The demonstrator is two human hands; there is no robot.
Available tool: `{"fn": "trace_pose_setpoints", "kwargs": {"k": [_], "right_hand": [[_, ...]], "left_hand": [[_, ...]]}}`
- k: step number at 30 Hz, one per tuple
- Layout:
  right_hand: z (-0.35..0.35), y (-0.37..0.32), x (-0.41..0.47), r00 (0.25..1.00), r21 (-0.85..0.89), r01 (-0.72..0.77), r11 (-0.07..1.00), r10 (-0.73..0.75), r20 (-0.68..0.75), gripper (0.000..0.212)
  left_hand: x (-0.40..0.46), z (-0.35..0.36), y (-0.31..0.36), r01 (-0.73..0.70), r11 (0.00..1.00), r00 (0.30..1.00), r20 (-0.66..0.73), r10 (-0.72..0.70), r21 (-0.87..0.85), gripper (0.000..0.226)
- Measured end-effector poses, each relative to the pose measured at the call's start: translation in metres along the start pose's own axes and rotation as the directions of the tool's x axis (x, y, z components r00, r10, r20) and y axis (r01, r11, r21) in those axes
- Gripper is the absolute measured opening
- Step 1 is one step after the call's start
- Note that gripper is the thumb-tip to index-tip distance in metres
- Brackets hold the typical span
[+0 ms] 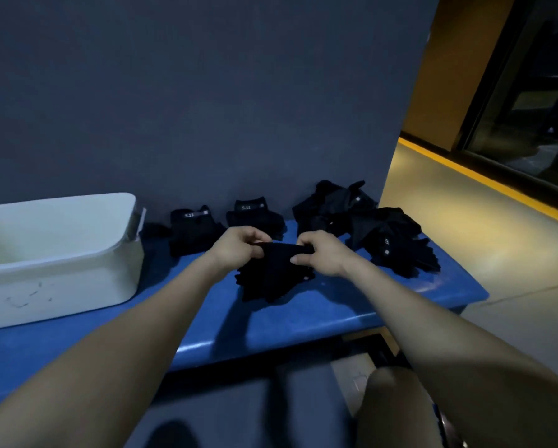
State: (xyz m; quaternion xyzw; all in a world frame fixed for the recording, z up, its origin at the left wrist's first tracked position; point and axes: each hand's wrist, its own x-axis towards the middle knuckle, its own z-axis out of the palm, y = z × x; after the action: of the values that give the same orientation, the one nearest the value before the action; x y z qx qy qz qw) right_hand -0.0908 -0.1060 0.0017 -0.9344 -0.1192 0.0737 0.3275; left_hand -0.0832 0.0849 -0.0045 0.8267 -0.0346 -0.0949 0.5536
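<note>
A black garment (271,276) lies bunched in the middle of the blue bench (303,321). My left hand (238,245) grips its upper left edge with curled fingers. My right hand (319,252) pinches the upper right edge, thumb underneath. Between the two hands the top edge of the cloth is lifted slightly off the bench, while the rest rests on the surface.
A white plastic tub (58,286) stands on the bench at the left. Two folded black garments (192,232) (255,218) lie against the grey wall. A loose heap of black clothes (377,227) fills the bench's right end. The floor with a yellow stripe (484,184) lies beyond.
</note>
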Motion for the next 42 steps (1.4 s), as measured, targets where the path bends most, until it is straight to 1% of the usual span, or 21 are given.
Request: {"fn": "trace_pose_setpoints", "kwargs": {"k": [4,9,12,15,18,19,20,22,23,25,27,28,30,32,34,35,36,38,39,40,42], "right_hand": [[0.017,-0.015,-0.010,1.000,0.074,0.007,0.997,-0.007,0.008,0.025],[0.038,-0.019,-0.006,0.997,0.315,-0.042,0.948,0.060,-0.046,0.021],[0.048,-0.013,0.004,0.985,0.475,-0.091,0.875,0.150,-0.086,0.021],[0.056,-0.001,0.017,0.972,0.515,-0.150,0.844,0.222,-0.080,0.020],[0.056,0.010,0.029,0.963,0.440,-0.107,0.892,0.203,-0.176,0.005],[0.054,0.013,0.033,0.956,0.356,-0.086,0.931,0.178,-0.234,0.014],[0.051,0.014,0.036,0.945,0.256,-0.071,0.964,0.147,-0.291,0.021],[0.047,0.009,0.038,0.921,0.071,-0.008,0.997,0.035,-0.389,0.025],[0.046,0.006,0.038,0.918,0.016,0.037,0.999,-0.027,-0.395,0.027],[0.047,-0.003,0.036,0.936,-0.017,0.149,0.989,-0.146,-0.321,0.029],[0.051,-0.010,0.033,0.966,-0.001,0.206,0.978,-0.204,-0.162,0.031],[0.053,-0.010,0.031,0.976,0.038,0.205,0.978,-0.202,-0.079,0.032],[0.053,-0.010,0.029,0.983,0.201,0.160,0.966,-0.175,0.055,0.033],[0.051,-0.008,0.029,0.988,0.393,0.111,0.913,-0.146,0.059,0.026],[0.050,-0.002,0.035,0.998,0.526,0.045,0.849,-0.014,-0.062,0.019],[0.050,0.001,0.039,0.992,0.541,-0.017,0.841,0.081,-0.094,0.022],[0.051,0.004,0.042,0.982,0.522,-0.108,0.846,0.171,-0.075,0.027],[0.055,0.006,0.042,0.939,0.477,-0.335,0.812,0.331,0.095,0.034],[0.058,0.007,0.041,0.904,0.502,-0.425,0.753,0.383,0.190,0.034],[0.059,0.007,0.039,0.880,0.570,-0.470,0.674,0.404,0.249,0.033],[0.060,0.007,0.035,0.881,0.720,-0.450,0.528,0.396,0.259,0.023]], "left_hand": [[-0.015,-0.011,-0.026,0.003,0.999,0.983,-0.182,-0.011,-0.040,0.020],[-0.019,-0.018,-0.040,-0.020,0.998,0.926,-0.377,-0.006,-0.065,0.028],[-0.015,-0.019,-0.050,0.029,0.994,0.904,-0.422,-0.071,-0.106,0.040],[-0.010,-0.015,-0.063,0.135,0.982,0.892,-0.416,-0.179,-0.133,0.041],[-0.001,-0.007,-0.069,0.143,0.976,0.910,-0.367,-0.195,-0.164,0.019],[0.001,-0.004,-0.067,0.136,0.974,0.923,-0.335,-0.191,-0.181,0.009],[0.004,0.000,-0.064,0.119,0.970,0.938,-0.297,-0.180,-0.211,0.008],[0.007,0.010,-0.052,0.102,0.944,0.961,-0.214,-0.175,-0.313,0.014],[0.008,0.014,-0.044,0.117,0.917,0.968,-0.163,-0.192,-0.382,0.013],[0.012,0.019,-0.033,0.179,0.829,0.970,-0.044,-0.238,-0.529,0.021],[0.018,0.020,-0.031,0.222,0.756,0.959,-0.005,-0.285,-0.616,0.026],[0.020,0.021,-0.032,0.224,0.751,0.952,-0.028,-0.306,-0.621,0.023],[0.023,0.019,-0.036,0.204,0.756,0.930,-0.119,-0.349,-0.621,0.011],[0.024,0.016,-0.041,0.176,0.732,0.919,-0.156,-0.362,-0.659,0.021],[0.023,0.012,-0.042,0.141,0.682,0.938,-0.123,-0.323,-0.717,0.027],[0.021,0.011,-0.040,0.134,0.660,0.947,-0.101,-0.305,-0.739,0.029],[0.020,0.010,-0.038,0.127,0.642,0.954,-0.083,-0.287,-0.756,0.029],[0.016,0.009,-0.034,0.122,0.614,0.965,-0.051,-0.256,-0.779,0.031],[0.014,0.008,-0.034,0.129,0.604,0.968,-0.032,-0.247,-0.787,0.032],[0.013,0.008,-0.035,0.143,0.598,0.969,-0.013,-0.248,-0.788,0.033],[0.011,0.010,-0.043,0.181,0.629,0.960,-0.003,-0.281,-0.756,0.035]]}}
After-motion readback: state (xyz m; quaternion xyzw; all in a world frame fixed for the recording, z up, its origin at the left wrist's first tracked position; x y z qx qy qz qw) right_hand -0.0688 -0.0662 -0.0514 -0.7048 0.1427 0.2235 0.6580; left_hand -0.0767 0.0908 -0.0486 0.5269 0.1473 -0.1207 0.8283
